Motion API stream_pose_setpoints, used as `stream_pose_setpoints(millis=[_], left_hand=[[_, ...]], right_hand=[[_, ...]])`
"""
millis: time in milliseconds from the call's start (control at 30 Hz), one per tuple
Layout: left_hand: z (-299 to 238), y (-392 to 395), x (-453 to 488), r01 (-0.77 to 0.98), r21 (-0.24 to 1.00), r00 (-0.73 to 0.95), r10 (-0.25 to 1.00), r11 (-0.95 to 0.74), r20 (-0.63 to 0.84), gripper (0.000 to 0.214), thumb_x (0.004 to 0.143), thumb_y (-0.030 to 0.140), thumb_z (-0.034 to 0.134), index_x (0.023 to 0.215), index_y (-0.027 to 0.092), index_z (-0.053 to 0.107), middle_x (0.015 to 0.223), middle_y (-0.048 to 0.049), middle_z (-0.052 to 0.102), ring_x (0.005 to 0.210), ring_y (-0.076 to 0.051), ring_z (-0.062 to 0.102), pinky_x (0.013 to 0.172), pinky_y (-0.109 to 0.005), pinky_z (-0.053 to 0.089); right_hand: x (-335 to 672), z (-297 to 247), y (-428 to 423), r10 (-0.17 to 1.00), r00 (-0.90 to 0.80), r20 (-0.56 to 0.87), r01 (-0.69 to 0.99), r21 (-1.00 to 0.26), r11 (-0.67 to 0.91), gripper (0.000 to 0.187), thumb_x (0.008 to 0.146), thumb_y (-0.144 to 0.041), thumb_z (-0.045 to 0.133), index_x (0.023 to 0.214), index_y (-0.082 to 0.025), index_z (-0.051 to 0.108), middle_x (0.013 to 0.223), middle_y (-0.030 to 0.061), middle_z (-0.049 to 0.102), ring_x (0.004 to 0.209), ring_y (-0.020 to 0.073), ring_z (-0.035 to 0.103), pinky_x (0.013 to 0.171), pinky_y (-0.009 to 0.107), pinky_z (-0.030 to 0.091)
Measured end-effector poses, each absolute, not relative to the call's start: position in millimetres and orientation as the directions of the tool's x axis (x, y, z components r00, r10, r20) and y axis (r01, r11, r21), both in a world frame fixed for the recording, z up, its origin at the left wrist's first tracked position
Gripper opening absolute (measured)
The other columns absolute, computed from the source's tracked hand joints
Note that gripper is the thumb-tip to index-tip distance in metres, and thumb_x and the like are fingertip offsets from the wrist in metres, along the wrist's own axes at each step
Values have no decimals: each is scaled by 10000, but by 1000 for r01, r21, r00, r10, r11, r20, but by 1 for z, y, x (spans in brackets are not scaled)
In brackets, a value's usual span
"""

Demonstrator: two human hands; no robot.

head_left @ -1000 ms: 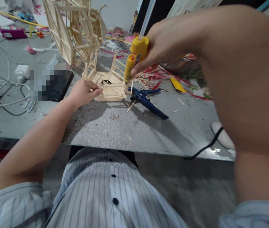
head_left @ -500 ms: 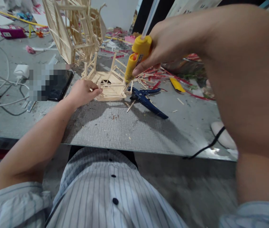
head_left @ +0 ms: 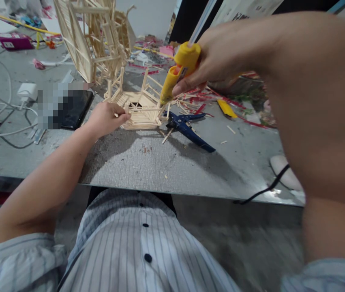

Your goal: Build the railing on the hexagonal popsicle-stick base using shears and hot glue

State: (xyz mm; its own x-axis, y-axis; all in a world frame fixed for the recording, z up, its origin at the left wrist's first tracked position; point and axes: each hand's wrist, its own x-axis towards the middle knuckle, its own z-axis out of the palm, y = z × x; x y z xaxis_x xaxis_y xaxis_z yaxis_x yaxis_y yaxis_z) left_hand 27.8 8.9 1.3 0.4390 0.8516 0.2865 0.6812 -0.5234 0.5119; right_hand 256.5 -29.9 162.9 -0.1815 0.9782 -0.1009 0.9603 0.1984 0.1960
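A small frame of thin wooden sticks (head_left: 144, 121) stands on the grey table, with short posts rising around its base. At its near left corner, my left hand (head_left: 108, 117) pinches a wooden stick (head_left: 140, 108) that spans the front side. My right hand (head_left: 202, 67) is wrapped round a yellow hot glue gun (head_left: 172, 81), a clear glue stick jutting from its back. The gun points down, its nozzle at the frame's right corner; whether it touches is hard to tell. Beside that corner lie dark blue cutters (head_left: 190, 132).
A taller stick structure (head_left: 99, 40) stands behind the frame. A phone (head_left: 78, 109) and a white charger (head_left: 27, 92) with cables lie left. Loose sticks and red scraps (head_left: 196, 97) spread at the right, near a white mouse (head_left: 284, 172).
The glue gun has tilted slightly, its rear end shifting right while the nozzle stays at the frame's right corner. My left hand has barely moved.
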Motion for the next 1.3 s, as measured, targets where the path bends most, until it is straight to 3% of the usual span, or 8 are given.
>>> stream_pose_setpoints(millis=[233, 533, 733, 833, 1033, 1133, 1300], left_hand=[[0, 9, 27, 669, 526, 438, 850, -525, 292, 224, 809, 347, 581, 787, 177, 726, 752, -43, 711, 786, -161, 607, 715, -250, 421], [2, 8, 27, 671, 515, 449, 845, -533, 290, 236, 811, 358, 566, 784, 189, 729, 730, -50, 706, 769, -164, 605, 691, -263, 416], [2, 7, 28, 682, 519, 429, 856, -516, 288, 263, 802, 364, 572, 802, 156, 734, 719, -45, 685, 734, -150, 582, 690, -262, 407], [1, 8, 28, 676, 525, 432, 855, -517, 286, 278, 798, 366, 574, 808, 144, 741, 708, -29, 673, 705, -131, 567, 689, -251, 403], [2, 8, 27, 659, 552, 447, 856, -512, 261, 276, 782, 334, 583, 793, 112, 748, 636, -20, 623, 652, -116, 516, 673, -252, 400], [4, 8, 25, 651, 565, 459, 856, -507, 239, 262, 778, 318, 588, 801, 116, 753, 628, -15, 615, 662, -118, 523, 684, -253, 403], [8, 9, 22, 648, 578, 485, 854, -496, 188, 240, 772, 277, 596, 833, 113, 761, 666, -29, 641, 719, -141, 564, 705, -263, 412]], right_hand=[[256, 158, -21, 978, -179, -111, 922, 327, 206, 518, 737, -670, 680, 760, -153, 692, 576, 2, 483, 587, 150, 444, 571, 310, 340], [247, 162, -29, 976, -176, -128, 927, 312, 208, 463, 750, -614, 708, 835, -159, 713, 609, -9, 500, 550, 140, 434, 527, 311, 350], [245, 164, -33, 978, -151, -146, 950, 252, 184, 376, 767, -494, 748, 930, -155, 739, 752, 11, 606, 640, 161, 534, 569, 308, 370], [248, 160, -34, 982, -155, -112, 971, 165, 172, 348, 753, -480, 768, 916, -174, 739, 717, -9, 595, 637, 143, 510, 600, 303, 377], [248, 142, -39, 973, -225, 46, 960, -159, 230, 267, 771, -410, 764, 867, -167, 710, 592, -66, 503, 564, 60, 400, 547, 238, 302], [248, 132, -38, 976, -211, 46, 933, -289, 215, 288, 757, -384, 778, 907, -145, 720, 637, -52, 560, 573, 52, 448, 564, 226, 327], [251, 121, -32, 963, -265, 53, 895, -358, 266, 382, 717, -454, 793, 944, -152, 742, 692, -39, 611, 614, 70, 503, 630, 242, 392]])
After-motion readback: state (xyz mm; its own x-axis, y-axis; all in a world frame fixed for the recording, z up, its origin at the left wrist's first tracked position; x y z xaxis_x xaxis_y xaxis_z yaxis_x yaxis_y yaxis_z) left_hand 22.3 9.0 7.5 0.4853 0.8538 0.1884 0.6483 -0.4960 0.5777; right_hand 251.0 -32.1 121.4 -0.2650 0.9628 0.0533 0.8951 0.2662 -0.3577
